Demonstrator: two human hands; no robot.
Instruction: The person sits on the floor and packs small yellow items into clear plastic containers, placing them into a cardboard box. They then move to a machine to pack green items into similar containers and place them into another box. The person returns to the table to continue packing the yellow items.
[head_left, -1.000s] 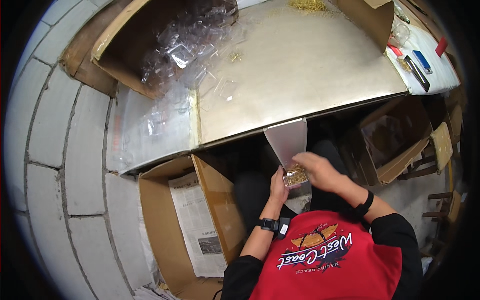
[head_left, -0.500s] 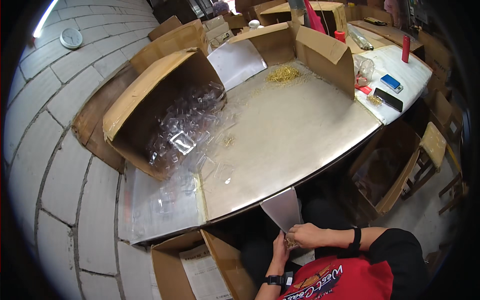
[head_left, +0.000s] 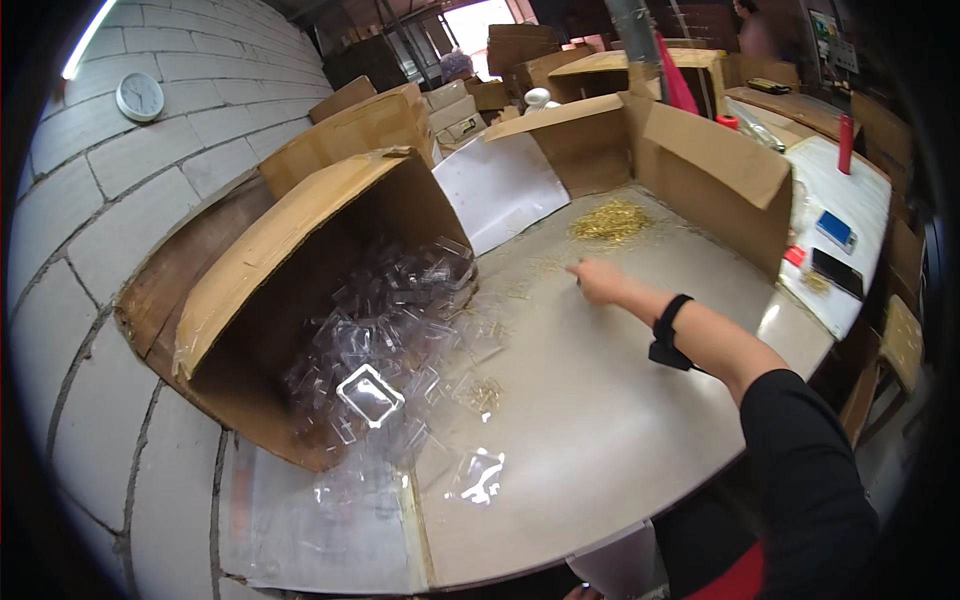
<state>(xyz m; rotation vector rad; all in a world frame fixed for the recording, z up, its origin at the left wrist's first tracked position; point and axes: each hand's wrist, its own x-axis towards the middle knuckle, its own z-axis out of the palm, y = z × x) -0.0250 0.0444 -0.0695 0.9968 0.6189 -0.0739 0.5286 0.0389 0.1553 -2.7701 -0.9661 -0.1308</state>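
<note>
My right hand (head_left: pixel 598 283) is stretched out over the tabletop (head_left: pixel 590 400), just short of a pile of small gold-coloured pieces (head_left: pixel 612 221). Its index finger points left and the other fingers curl under; I see nothing held in it. Only a sliver of my left hand (head_left: pixel 582 593) shows at the lower edge, beside a pale sheet-like panel (head_left: pixel 615 560); its fingers are mostly cut off. Clear plastic boxes (head_left: pixel 370 397) spill from a tipped cardboard box (head_left: pixel 270 260) on the left. A few gold pieces (head_left: pixel 483 396) lie near them.
Cardboard flaps (head_left: pixel 715 150) wall the table's far side, next to a white sheet (head_left: pixel 500 185). To the right are a blue device (head_left: pixel 835 230), a black phone (head_left: pixel 836 272) and a red cylinder (head_left: pixel 846 145). A stool (head_left: pixel 901 345) stands beyond the table edge.
My right hand has left the small box held low by my body and reached forward over the table. My left hand has mostly dropped out of view. The view has tilted up.
</note>
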